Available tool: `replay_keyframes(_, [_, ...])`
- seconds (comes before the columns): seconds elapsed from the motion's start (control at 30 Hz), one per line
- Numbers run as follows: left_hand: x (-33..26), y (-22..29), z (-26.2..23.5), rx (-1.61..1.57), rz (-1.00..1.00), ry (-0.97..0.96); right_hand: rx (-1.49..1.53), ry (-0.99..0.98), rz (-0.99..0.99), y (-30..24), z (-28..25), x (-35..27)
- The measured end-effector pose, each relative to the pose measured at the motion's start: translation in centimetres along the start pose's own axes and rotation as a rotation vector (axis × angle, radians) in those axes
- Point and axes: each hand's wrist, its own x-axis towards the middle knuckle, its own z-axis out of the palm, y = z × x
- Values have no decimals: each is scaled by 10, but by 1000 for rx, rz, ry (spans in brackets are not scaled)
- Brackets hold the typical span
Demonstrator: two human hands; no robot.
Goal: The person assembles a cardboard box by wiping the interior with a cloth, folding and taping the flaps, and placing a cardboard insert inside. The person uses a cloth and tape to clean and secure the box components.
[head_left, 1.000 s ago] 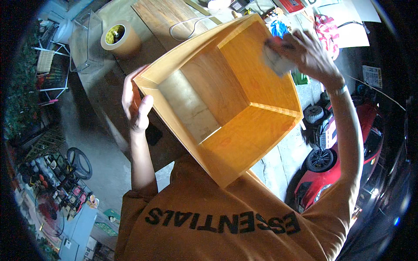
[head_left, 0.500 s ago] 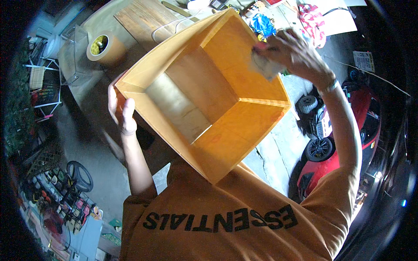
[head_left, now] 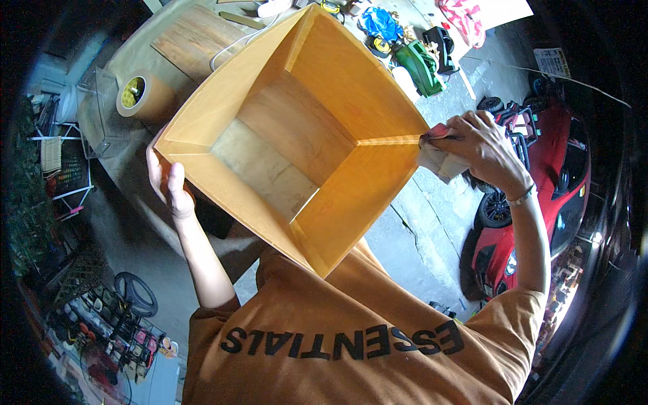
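Note:
An open wooden box (head_left: 368,196), stained orange-yellow on its inner walls, is tilted with its open side facing me. Its bare bottom is paler, with a light patch. My left hand (head_left: 170,182) grips the box at its left corner, thumb on the near side and fingers mostly hidden behind. At the opposite corner, my right hand (head_left: 482,148) pinches a crumpled greyish-white cloth (head_left: 443,163) with a reddish part by the fingertips. The cloth meets the rim at that right corner.
Behind the box, a table bears a wooden board (head_left: 196,44) and a roll of tape (head_left: 133,94). A green case (head_left: 420,67) and a blue plastic bundle (head_left: 381,23) lie at the far right. A red toy car (head_left: 557,175) stands right; a steering wheel (head_left: 135,294) is at lower left.
My right hand has brought the cloth down from over the far right wall to the right corner of the rim. The box has shifted slightly left in view, still in my left hand.

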Motion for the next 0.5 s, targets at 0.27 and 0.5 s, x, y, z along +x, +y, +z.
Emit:
replay_keyframes(0.27, [-20, -18, -15, 220, 120, 308, 559, -122, 592, 22, 22, -94])
replay_keyframes(0.5, [-85, -10, -59, 206, -359, 731, 677, 255, 733, 79, 153, -45])
